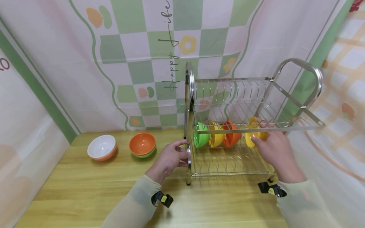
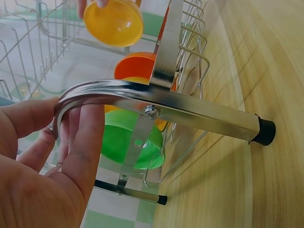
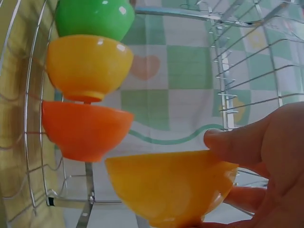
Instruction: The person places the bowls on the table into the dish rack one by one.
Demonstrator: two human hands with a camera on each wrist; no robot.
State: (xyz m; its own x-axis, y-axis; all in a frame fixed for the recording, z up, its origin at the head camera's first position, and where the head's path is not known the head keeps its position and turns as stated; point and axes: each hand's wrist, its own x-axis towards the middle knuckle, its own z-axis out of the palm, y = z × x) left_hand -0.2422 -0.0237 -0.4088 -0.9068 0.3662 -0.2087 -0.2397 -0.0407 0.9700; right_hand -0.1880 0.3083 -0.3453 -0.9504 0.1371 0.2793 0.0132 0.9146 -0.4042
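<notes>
My right hand [image 1: 276, 150] pinches a yellow bowl [image 3: 171, 183] by its rim, thumb at the edge and fingers underneath, between the two tiers of a metal dish rack [image 1: 228, 130]. On the lower tier, a green bowl [image 1: 201, 135], another yellow bowl [image 1: 217, 136] and a red-orange bowl [image 1: 232, 136] stand on edge in a row. The held bowl is at the right end of this row, with a gap from the red-orange one. My left hand [image 1: 171, 156] grips the rack's left side frame [image 2: 204, 114], thumb and fingers round the curved metal tube.
Left of the rack, a white bowl [image 1: 101, 146] sits in an orange one on the wooden table [image 1: 71, 190]. Nearer the rack, an orange bowl [image 1: 142, 144] rests in a green one. A patterned cloth [image 1: 137, 57] hangs behind. The upper tier overhangs the lower.
</notes>
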